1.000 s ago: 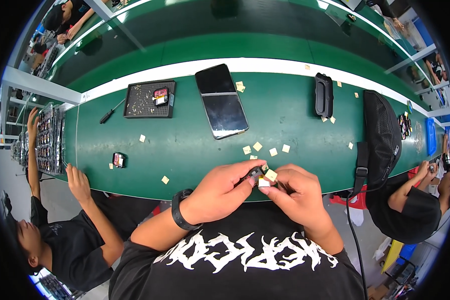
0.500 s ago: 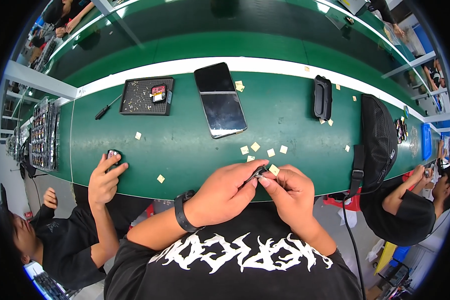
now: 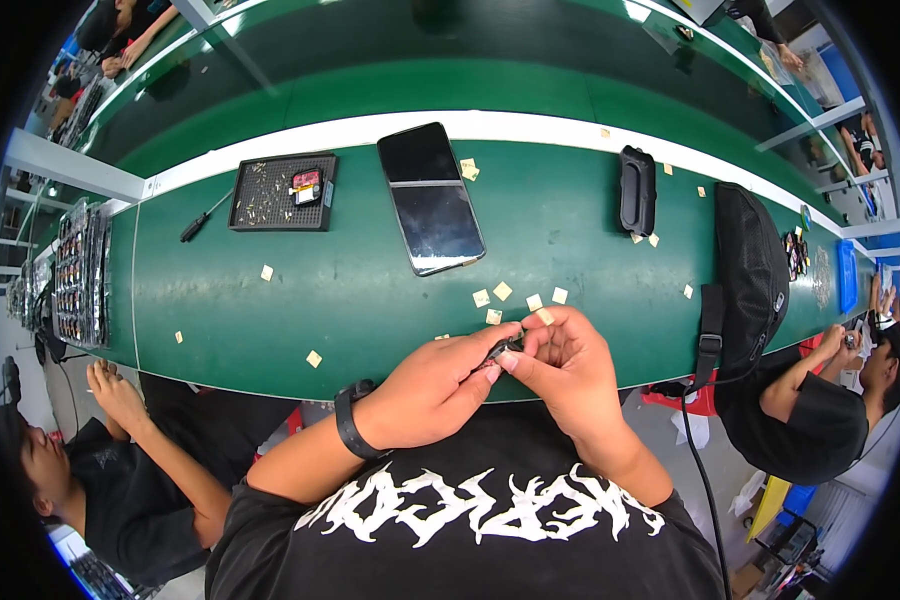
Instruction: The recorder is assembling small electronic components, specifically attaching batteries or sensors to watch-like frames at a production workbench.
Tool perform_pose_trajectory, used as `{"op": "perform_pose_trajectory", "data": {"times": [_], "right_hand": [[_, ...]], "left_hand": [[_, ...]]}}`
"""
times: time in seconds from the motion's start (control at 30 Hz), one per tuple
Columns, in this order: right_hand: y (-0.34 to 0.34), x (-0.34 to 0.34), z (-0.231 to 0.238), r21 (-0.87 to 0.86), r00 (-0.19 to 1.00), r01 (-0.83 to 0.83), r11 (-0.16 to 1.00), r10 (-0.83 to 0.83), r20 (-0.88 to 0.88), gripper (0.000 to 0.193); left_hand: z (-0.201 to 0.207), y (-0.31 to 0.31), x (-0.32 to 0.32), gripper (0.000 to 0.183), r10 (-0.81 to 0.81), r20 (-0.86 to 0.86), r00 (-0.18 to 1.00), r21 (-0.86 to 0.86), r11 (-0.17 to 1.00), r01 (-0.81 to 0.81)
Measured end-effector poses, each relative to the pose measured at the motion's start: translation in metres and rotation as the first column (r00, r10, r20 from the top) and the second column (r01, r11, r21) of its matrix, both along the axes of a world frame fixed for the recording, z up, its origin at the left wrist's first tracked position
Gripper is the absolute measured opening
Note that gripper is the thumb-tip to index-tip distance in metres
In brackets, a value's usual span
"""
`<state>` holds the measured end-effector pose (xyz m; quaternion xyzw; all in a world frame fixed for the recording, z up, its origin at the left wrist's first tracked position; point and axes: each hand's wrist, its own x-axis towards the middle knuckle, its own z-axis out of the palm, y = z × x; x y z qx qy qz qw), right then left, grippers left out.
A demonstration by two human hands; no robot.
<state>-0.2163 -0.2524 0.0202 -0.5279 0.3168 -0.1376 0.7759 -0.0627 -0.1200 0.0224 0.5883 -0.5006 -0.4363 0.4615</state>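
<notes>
Close to the table's front edge, my left hand [image 3: 422, 385] is closed around a small black device [image 3: 504, 348], with a bit of red showing by the fingertips. My right hand [image 3: 567, 372] meets it from the other side, thumb and fingers pinched at the device's edge. A small pale yellow paper square [image 3: 544, 317] lies against my right index finger. Most of the device is hidden by my fingers. Just beyond my hands, several similar yellow squares [image 3: 502, 291] are scattered on the green table [image 3: 370, 310].
A black phone-like slab [image 3: 436, 225] lies mid-table. To its left are a black parts tray [image 3: 278, 221] holding a red-and-white module [image 3: 306, 186], and a screwdriver [image 3: 206, 216]. On the right lie an open black case [image 3: 637, 190] and a black bag [image 3: 748, 275]. Co-workers sit on both sides.
My right index finger has lifted away from the device with the yellow square, while the thumb stays on it. The left co-worker's hand has drawn back from the table. The whole view has shifted slightly.
</notes>
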Motion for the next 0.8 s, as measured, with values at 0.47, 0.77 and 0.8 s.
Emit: {"op": "perform_pose_trajectory", "data": {"times": [0.47, 0.77, 0.8], "right_hand": [[-0.02, -0.017, 0.001, -0.42, 0.986, 0.014, 0.907, -0.082, -0.145, 0.04], [-0.029, 0.017, 0.001, -0.958, 0.911, -0.262, 0.118, -0.297, -0.286, 0.042], [-0.027, 0.024, 0.003, -0.96, 0.91, -0.27, 0.078, -0.306, -0.281, 0.044]], "left_hand": [[-0.007, 0.035, 0.026, 0.043, 0.295, -0.208, 0.933, 0.225, 0.942, -0.248], [-0.001, 0.081, 0.069, 0.041, 0.528, 0.245, 0.813, 0.084, 0.824, -0.561], [-0.005, 0.09, 0.077, 0.043, 0.568, 0.279, 0.774, 0.069, 0.792, -0.606]]}}
